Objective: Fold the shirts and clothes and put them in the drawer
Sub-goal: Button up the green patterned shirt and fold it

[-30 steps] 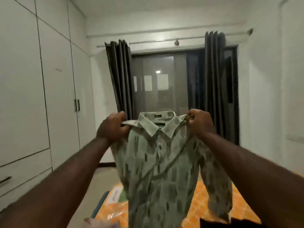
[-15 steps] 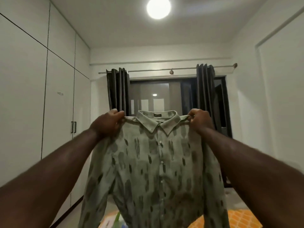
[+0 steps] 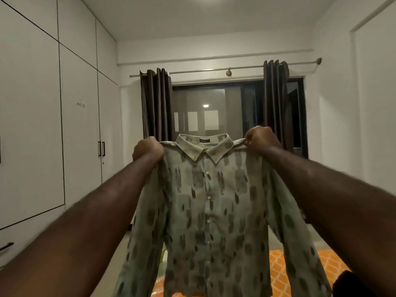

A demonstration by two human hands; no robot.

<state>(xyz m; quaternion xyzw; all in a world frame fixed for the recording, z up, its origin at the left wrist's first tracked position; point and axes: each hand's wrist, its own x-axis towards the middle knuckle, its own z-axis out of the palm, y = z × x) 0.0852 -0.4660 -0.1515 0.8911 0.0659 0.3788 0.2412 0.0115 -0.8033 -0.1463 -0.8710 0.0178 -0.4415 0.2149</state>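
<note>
A pale green long-sleeved shirt (image 3: 212,211) with dark brush-stroke marks hangs in front of me, buttoned, collar up and front facing me. My left hand (image 3: 147,150) grips its left shoulder seam. My right hand (image 3: 262,139) grips its right shoulder seam, slightly higher. Both sleeves hang down at the sides. A drawer with a dark handle (image 3: 6,246) shows low on the white wardrobe at the left edge.
White wardrobe doors (image 3: 81,129) line the left wall. Ahead is a dark window (image 3: 214,116) with brown curtains on either side. An orange patterned bed cover (image 3: 295,275) lies below the shirt, with a dark garment (image 3: 351,284) at the lower right.
The shirt has been lifted and spread flat between my hands, its sleeves now hanging straight. My view tilted up from the bed, then dropped a little.
</note>
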